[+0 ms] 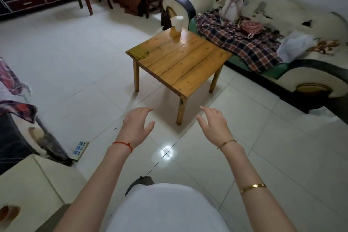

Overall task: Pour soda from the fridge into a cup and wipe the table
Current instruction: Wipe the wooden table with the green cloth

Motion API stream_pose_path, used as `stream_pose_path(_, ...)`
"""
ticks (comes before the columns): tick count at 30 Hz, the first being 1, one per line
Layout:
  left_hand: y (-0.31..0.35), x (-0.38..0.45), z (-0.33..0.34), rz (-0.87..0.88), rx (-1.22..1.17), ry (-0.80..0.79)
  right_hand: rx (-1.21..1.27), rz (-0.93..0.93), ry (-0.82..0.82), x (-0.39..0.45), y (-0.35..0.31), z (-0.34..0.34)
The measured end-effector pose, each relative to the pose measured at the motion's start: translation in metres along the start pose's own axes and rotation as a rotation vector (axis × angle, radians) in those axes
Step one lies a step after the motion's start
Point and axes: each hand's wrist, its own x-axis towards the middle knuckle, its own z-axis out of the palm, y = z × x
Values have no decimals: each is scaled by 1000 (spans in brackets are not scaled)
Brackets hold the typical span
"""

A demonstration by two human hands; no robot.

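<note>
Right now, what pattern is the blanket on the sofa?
The cloth blanket is plaid: navy, red and white checks. Head view.

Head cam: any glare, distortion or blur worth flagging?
Head view: a bright glare spot on the floor tiles between the forearms; wide-angle bending curves the sofa and tile lines near the edges; corners darken; the cup on the wooden table is soft and overexposed; left hand and right hand are fairly sharp, both empty.

1. The counter (180,62) is bare across its middle and near edges.
2. A cup (178,22) stands at its far corner.
3. A folded cloth (138,52) lies at the left corner.
4. A sofa (282,30) crowds the right edge.
</note>
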Motion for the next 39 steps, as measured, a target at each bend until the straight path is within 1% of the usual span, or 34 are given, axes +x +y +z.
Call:
stream_pose_path(9,53,105,50,98,30,-121,41,147,20,42,85,-16)
stream_pose_path(16,82,214,81,113,17,-153,38,173,30,136,137,-53)
stream_pose_path(20,95,285,86,99,17,-116,25,138,14,214,153,-87)
stream_pose_path(23,101,338,89,102,22,-87,10,95,33,272,161,-112)
stream_pose_path(27,115,397,91,82,29,-79,4,64,39,335,175,-136)
stream_pose_path(33,123,454,94,19,47,-72,7,20,-31,401,192,-144)
stream_pose_path(39,124,503,110,-107,52,-32,-6,-102,-114,477,209,-148)
